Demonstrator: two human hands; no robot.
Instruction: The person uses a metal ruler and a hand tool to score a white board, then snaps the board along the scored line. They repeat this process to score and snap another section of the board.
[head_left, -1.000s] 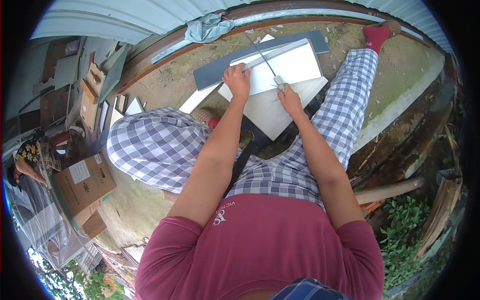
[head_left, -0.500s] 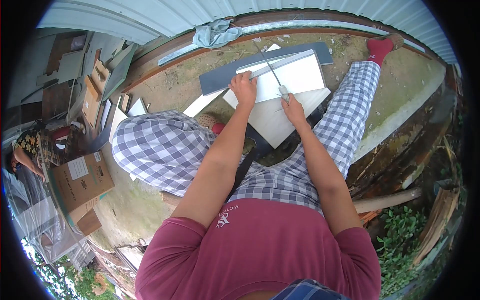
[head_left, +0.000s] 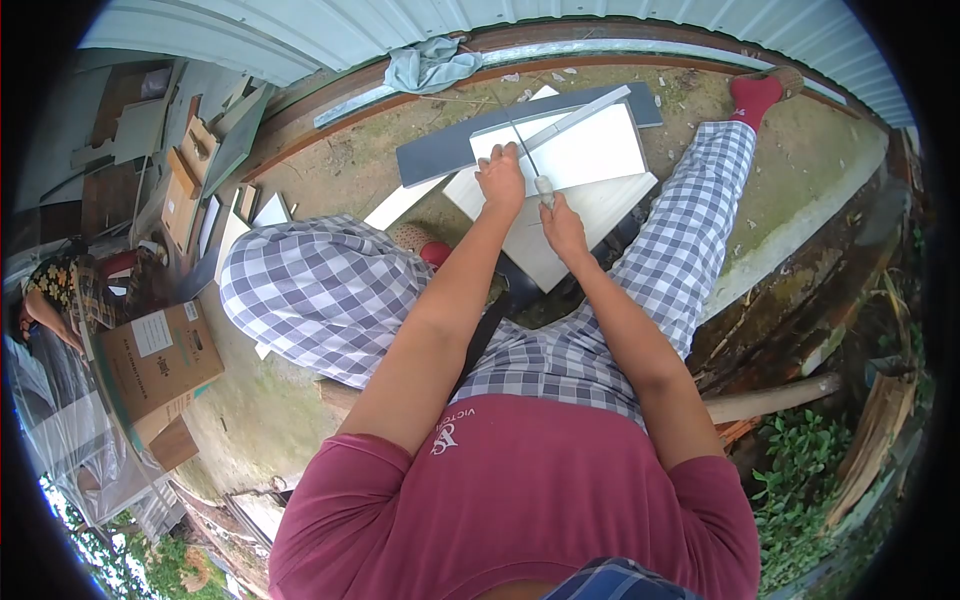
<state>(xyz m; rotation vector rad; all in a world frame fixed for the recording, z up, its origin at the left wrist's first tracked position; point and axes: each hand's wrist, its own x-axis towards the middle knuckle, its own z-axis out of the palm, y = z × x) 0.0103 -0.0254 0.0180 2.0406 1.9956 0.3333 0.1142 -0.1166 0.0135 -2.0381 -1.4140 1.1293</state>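
My right hand (head_left: 565, 228) is closed round the pale handle of a long, thin, dark-bladed hand tool (head_left: 518, 128). Its blade points away from me and crosses a straight silver metal strip (head_left: 585, 117). Curled fingers of my left hand (head_left: 502, 178) grip the strip's near left end, close beside the blade. Beneath lies a white board (head_left: 605, 150), overlapping a pale wood-grain board (head_left: 545, 250) that rests between my legs. A long dark grey board (head_left: 430, 158) sits under the white one at the back.
A blue-grey cloth (head_left: 432, 66) hangs over the metal rail by the corrugated wall (head_left: 300, 35). Wooden offcuts (head_left: 185, 185) lean at the left. Nearby are a cardboard box (head_left: 160, 365) and another person (head_left: 65, 290). Plants (head_left: 810, 470) grow at the lower right.
My right hand has shifted left and slightly toward me, carrying the tool with it. My left hand has slid slightly right, nearer the blade.
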